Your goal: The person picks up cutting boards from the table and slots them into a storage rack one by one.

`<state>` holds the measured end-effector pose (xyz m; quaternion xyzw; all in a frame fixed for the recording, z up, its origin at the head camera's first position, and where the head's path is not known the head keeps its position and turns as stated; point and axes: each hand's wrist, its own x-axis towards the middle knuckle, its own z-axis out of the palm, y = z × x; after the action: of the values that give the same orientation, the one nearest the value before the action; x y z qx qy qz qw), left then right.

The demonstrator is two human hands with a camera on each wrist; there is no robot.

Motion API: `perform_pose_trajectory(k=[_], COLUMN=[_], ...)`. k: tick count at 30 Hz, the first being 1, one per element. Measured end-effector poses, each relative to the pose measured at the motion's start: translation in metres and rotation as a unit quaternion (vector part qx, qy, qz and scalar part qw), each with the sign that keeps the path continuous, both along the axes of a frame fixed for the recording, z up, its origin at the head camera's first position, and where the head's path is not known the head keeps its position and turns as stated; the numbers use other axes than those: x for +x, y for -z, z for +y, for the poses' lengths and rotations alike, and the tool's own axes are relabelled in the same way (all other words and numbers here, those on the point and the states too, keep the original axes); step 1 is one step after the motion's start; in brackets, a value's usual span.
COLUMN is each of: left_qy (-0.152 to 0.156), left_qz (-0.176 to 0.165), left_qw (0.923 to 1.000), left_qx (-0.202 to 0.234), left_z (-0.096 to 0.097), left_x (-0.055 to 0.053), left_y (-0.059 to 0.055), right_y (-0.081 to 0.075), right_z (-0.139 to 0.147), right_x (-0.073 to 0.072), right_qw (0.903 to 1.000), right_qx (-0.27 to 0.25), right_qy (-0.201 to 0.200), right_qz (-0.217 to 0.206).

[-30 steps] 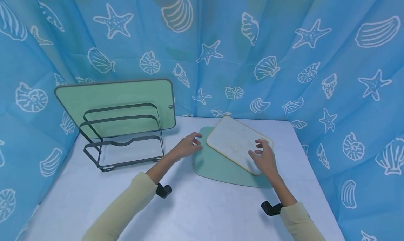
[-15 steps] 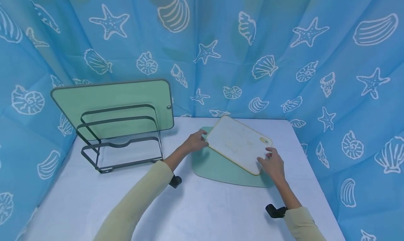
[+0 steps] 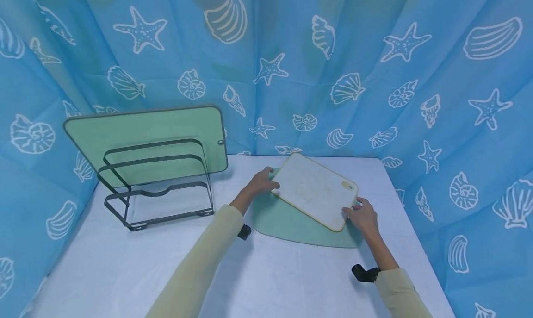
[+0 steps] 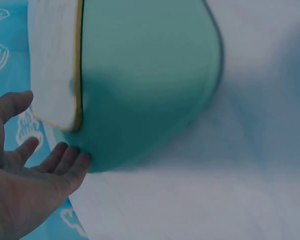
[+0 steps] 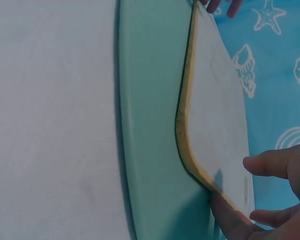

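A white cutting board (image 3: 314, 188) with a yellow rim lies slanted on top of a larger green cutting board (image 3: 287, 223) with rounded corners. My left hand (image 3: 261, 181) is at the white board's left corner. Its fingertips touch the green board's edge in the left wrist view, while the thumb stands apart from the white board. At the white board's right edge is my right hand (image 3: 363, 216). In the right wrist view its fingers (image 5: 225, 212) touch that edge and the thumb is held over the board's face, seemingly without pressing on it.
A dark wire rack (image 3: 160, 188) stands on the left of the white-covered table (image 3: 266, 281). Another green board (image 3: 154, 128) with a grey rim leans upright in its back slot. A blue shell-patterned curtain (image 3: 266, 54) encloses the back and sides.
My left hand has moved right to the boards' left corner. My right hand has shifted right and down, from above the white board to its right edge. The boards have stayed in place.
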<state>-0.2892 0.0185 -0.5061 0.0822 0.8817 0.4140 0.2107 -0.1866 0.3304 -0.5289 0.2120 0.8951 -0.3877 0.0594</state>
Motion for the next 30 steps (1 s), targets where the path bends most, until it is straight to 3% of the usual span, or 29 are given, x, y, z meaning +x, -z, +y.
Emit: perform_pose_trajectory(k=[6, 11, 19, 24, 30], left_qy=[-0.005, 0.004, -0.048, -0.055, -0.048], left_qz=[-0.012, -0.018, -0.041, -0.043, -0.042], left_qw=[0.9998, 0.9997, 0.9977, 0.9975, 0.997], left_qx=[0.014, 0.014, 0.026, 0.01, -0.043], left_z=[0.012, 0.021, 0.021, 0.02, 0.021], left_x=[-0.004, -0.004, -0.004, -0.002, 0.001], left_y=[0.003, 0.001, -0.006, -0.003, 0.004], right_y=[-0.003, -0.004, -0.005, -0.002, 0.002], right_z=[0.003, 0.002, -0.007, -0.01, -0.009], right_x=[-0.004, -0.006, -0.01, -0.012, -0.012], right_qw=[0.9991, 0.9988, 0.9994, 0.9989, 0.9984], right_qx=[-0.03, -0.038, -0.01, -0.003, -0.013], right_qy=[-0.008, -0.006, 0.001, 0.005, 0.01], right_qz=[-0.029, -0.029, -0.032, -0.047, -0.054])
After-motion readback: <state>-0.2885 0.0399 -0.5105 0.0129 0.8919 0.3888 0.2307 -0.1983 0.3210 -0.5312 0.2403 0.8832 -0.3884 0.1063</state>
